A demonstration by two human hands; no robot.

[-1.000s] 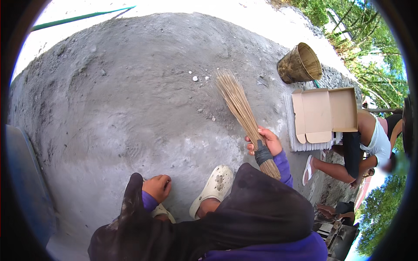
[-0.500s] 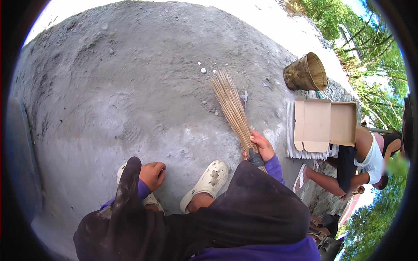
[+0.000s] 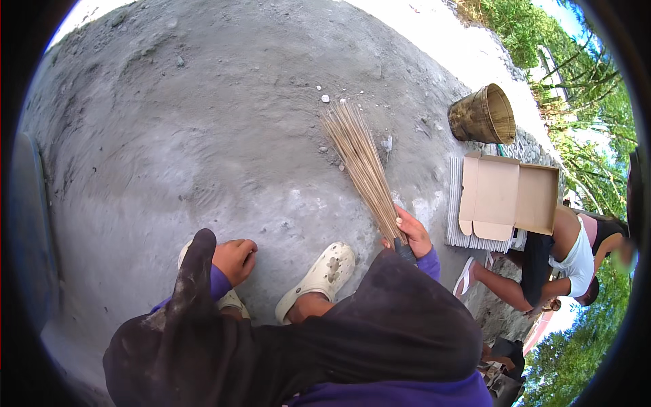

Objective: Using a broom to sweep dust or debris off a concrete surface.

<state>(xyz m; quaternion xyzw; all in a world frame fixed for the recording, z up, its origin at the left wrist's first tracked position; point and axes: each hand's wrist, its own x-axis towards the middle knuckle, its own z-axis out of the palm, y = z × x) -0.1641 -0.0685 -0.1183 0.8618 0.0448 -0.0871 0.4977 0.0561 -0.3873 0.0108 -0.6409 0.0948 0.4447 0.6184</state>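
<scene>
My right hand (image 3: 415, 234) is wrapped round the dark-bound handle of a stick broom (image 3: 363, 169). Its thin brown bristles fan out away from me, tips on the dusty grey ground near a few white pebbles (image 3: 325, 99). My left hand (image 3: 234, 261) hangs beside my knee, fingers curled in, with nothing visible in it. Dark cloth over my legs covers the broom's handle end. Between and below my hands, my feet show in pale clogs (image 3: 329, 268).
A dirty bucket (image 3: 475, 117) stands at the far right. Nearer, an open cardboard box (image 3: 489, 197) lies on a stack of pale sheets (image 3: 454, 197). A crouching person (image 3: 536, 261) is close on the right. A bluish curved object (image 3: 34, 230) stands at the left edge.
The broom's tips have shifted slightly left over the ground, toward the white pebbles. My left hand stays curled beside the knee. The whole view has shifted a little.
</scene>
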